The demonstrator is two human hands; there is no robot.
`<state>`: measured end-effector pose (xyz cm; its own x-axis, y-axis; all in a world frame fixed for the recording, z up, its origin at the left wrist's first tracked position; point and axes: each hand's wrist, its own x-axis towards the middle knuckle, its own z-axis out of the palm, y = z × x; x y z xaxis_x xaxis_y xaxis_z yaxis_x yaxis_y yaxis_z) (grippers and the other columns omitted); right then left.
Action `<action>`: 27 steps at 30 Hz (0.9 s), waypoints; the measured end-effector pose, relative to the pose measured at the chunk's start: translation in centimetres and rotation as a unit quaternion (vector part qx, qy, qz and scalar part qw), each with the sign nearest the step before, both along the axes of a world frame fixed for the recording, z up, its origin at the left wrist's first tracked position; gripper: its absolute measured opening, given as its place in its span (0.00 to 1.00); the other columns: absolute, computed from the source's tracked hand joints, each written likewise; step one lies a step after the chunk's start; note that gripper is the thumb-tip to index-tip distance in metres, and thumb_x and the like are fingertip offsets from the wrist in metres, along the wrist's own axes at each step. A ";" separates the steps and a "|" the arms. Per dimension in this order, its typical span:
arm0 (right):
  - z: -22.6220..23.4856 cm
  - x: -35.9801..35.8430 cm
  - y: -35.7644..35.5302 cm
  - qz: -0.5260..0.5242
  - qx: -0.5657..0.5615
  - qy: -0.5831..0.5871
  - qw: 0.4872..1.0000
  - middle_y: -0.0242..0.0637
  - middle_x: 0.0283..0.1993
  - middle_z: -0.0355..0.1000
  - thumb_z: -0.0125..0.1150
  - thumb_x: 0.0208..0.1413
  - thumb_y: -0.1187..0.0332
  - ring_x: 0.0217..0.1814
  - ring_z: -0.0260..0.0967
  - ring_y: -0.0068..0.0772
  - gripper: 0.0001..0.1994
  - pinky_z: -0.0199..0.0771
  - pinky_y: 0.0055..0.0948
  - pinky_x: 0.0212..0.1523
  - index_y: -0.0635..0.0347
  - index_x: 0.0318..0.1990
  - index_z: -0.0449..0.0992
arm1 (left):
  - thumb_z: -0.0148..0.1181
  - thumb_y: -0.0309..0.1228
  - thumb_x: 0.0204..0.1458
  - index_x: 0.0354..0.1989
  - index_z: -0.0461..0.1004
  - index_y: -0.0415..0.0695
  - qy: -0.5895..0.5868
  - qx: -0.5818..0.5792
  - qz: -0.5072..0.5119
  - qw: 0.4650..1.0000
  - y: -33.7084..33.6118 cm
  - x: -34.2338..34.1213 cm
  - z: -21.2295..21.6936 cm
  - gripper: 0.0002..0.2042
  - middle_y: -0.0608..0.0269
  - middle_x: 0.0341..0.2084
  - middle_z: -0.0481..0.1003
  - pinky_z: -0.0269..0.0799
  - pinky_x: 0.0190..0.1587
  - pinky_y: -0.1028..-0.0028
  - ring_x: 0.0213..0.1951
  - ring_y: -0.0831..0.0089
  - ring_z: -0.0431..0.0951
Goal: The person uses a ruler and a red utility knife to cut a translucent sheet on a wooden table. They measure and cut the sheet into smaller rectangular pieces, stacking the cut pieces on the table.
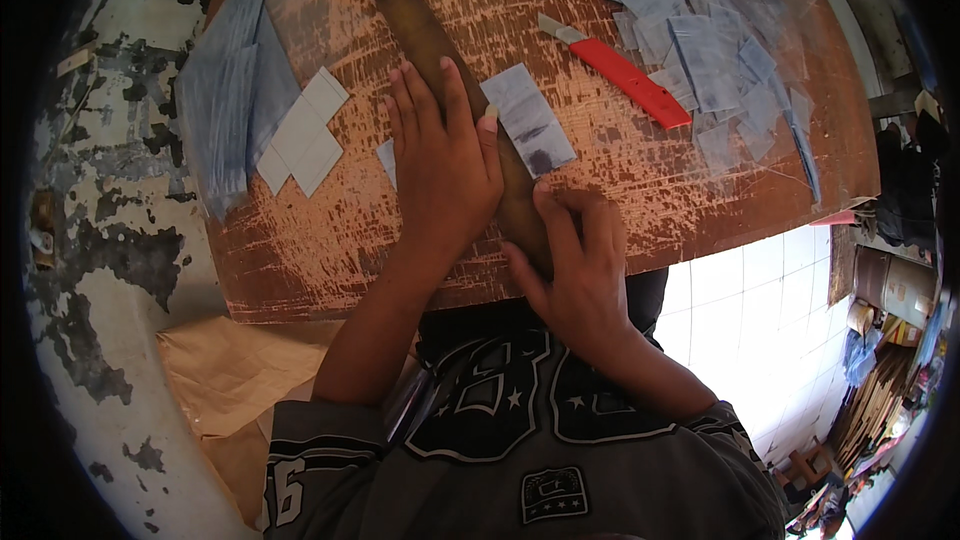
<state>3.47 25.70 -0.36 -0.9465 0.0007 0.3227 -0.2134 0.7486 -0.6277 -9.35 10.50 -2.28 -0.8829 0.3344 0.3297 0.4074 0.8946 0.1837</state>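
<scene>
Step in hand: looks to me like lining up and pinning the flat brown strip over the bluish plastic piece, so basically the hold-it-straight bit.
Strip: lies slantwise across the scuffed bench, upper end well clear of the fingers, lower end down by the person's body.
Plastic piece: sits along the strip's right edge, seemingly partly under it. A pale corner peeks out left of the wrist, but can't tell if it's the same piece.
Left grip: the left grip is spread flat over the strip, fingers laid out and thumb off to the right side, more of a press than a grasp.
Right grip: the right grip is half curled at the lower end, thumb and index finger at opposite edges. Honestly can't tell whether it's pinching or just nudging.
Red cutter: the red utility knife lies loose on the bench, blade out, between the strip and a messy pile of small plastic pieces.
Next move: I'd say it calls for steady pressure, no twist in the strip, and that left thumb kept behind the edge.
</scene>
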 end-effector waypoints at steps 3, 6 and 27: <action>0.0 0.0 0.0 0.000 0.001 -0.001 1.000 0.49 0.55 0.68 0.76 0.59 0.64 0.55 0.68 0.51 0.33 0.72 0.49 0.55 0.72 0.68 0.74 | 0.47 0.41 0.76 0.81 0.53 0.27 0.001 0.001 0.000 1.000 0.1 0.0 0.0 0.34 0.12 0.76 0.50 0.43 0.82 0.36 0.81 0.22 0.46; 0.0 0.0 0.0 0.000 0.000 -0.001 1.000 0.49 0.55 0.68 0.76 0.59 0.64 0.55 0.68 0.51 0.32 0.72 0.49 0.55 0.72 0.68 0.74 | 0.47 0.41 0.76 0.81 0.53 0.27 0.002 0.001 0.000 1.000 0.1 0.0 0.0 0.34 0.12 0.76 0.50 0.43 0.82 0.36 0.81 0.22 0.46; -0.4 0.0 -0.1 -0.003 0.004 0.003 1.000 0.50 0.56 0.68 0.76 0.58 0.63 0.55 0.69 0.52 0.33 0.71 0.49 0.54 0.72 0.67 0.74 | 0.46 0.41 0.77 0.81 0.52 0.27 0.011 -0.007 0.001 1.000 0.0 -0.1 -0.1 0.34 0.13 0.76 0.52 0.43 0.82 0.37 0.81 0.23 0.47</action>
